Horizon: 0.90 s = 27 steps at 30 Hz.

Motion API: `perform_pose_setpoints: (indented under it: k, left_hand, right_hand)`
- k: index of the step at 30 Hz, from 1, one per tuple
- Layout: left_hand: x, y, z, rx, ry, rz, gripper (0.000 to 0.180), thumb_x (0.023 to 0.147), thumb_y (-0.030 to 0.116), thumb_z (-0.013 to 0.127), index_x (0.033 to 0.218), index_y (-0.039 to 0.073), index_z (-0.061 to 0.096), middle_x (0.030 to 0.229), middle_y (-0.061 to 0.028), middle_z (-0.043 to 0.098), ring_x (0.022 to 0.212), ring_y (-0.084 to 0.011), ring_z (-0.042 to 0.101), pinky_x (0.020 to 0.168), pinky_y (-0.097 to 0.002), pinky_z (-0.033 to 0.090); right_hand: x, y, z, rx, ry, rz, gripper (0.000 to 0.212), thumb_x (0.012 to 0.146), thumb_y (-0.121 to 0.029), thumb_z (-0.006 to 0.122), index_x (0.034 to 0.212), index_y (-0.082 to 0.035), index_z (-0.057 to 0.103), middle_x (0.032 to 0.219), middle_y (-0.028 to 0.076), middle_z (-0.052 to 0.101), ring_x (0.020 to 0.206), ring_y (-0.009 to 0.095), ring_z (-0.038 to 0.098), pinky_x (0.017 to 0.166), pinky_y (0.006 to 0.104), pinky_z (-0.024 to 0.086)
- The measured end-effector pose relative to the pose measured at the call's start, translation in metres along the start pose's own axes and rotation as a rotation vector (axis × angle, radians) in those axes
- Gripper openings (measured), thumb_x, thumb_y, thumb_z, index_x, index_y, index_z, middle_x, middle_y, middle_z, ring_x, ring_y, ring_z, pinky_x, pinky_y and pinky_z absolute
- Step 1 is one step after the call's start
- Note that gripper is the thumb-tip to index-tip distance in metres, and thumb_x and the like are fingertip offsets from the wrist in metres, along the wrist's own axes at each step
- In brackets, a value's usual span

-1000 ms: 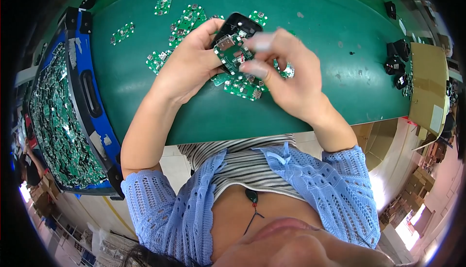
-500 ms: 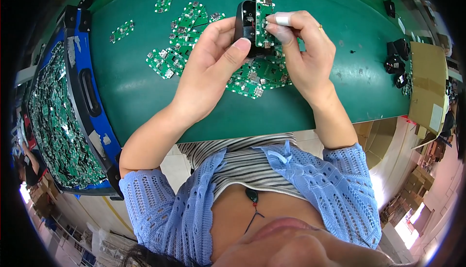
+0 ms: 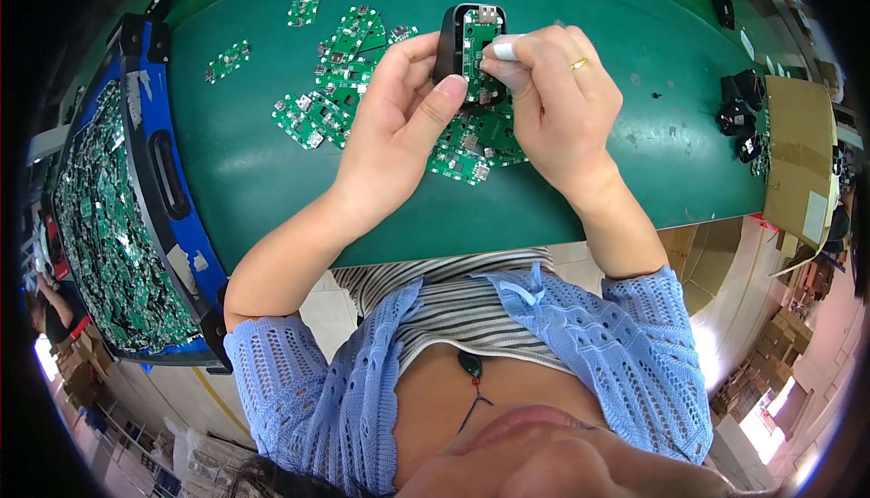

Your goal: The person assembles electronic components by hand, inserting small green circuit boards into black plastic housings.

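Observation:
My left hand (image 3: 396, 126) is closed around a black plastic housing (image 3: 448, 38), thumb along its near edge. A green circuit board (image 3: 478, 49) with a metal socket at its far end lies within the housing's rim. My right hand (image 3: 566, 104) pinches the board's right side between thumb and fingers, partly hiding it. White tape (image 3: 506, 47) wraps one of the right fingertips. Below and left of the hands, several loose green circuit boards (image 3: 313, 117) are heaped on the green table (image 3: 381, 244).
A blue-and-black crate (image 3: 172, 172) full of circuit boards stands at the left. Two boards lie apart at the far left of the table. Black housings (image 3: 739, 108) and a cardboard box (image 3: 797, 158) are at the right. More black parts sit along the far right edge.
The circuit board has moved left and down into the black housing, where it was held above the right side before. My right hand has moved left with it; the left hand stays nearly still.

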State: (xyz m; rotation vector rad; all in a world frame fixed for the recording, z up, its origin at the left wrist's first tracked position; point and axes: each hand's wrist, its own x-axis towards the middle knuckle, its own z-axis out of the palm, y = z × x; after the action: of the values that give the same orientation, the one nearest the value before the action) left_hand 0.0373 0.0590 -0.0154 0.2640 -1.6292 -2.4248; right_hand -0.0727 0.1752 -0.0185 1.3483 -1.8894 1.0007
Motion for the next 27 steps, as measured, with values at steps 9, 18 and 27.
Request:
perform_pose_setpoints:
  k: [9,18,27]
  left_hand:
    - [0.005,0.007,-0.009,-0.056,0.082,-0.07,0.029,0.093,0.013,0.05,0.117,-0.001,0.041,0.103,-0.0081,0.059,0.093,-0.0091,0.053,0.079,-0.0235,0.044]
    - [0.031,0.002,0.001,0.232,0.065,0.205,0.027,0.091,0.006,0.05,0.115,-0.002,0.043,0.105,-0.0115,0.058,0.097,-0.0141,0.056,0.084,-0.0256,0.044]
    - [0.154,-0.005,0.014,0.475,0.25,0.265,0.017,0.09,0.015,0.052,0.096,-0.001,0.051,0.088,-0.0097,0.058,0.078,-0.0131,0.057,0.069,-0.025,0.046]
  right_hand:
    - [0.006,-0.019,-0.005,0.433,-0.104,0.278,0.029,0.071,-0.009,0.069,0.097,-0.007,0.057,0.087,0.006,0.054,0.072,0.021,0.055,0.059,0.0288,0.048]
    - [0.0,0.001,0.002,1.119,-0.278,0.757,0.04,0.086,-0.007,0.056,0.123,-0.001,0.043,0.108,0.008,0.055,0.097,0.013,0.054,0.087,0.0289,0.045]
    - [0.045,0.101,0.005,0.205,-0.048,0.336,0.05,0.073,-0.026,0.069,0.111,0.0,0.049,0.114,0.019,0.05,0.108,0.033,0.049,0.094,0.0381,0.038]
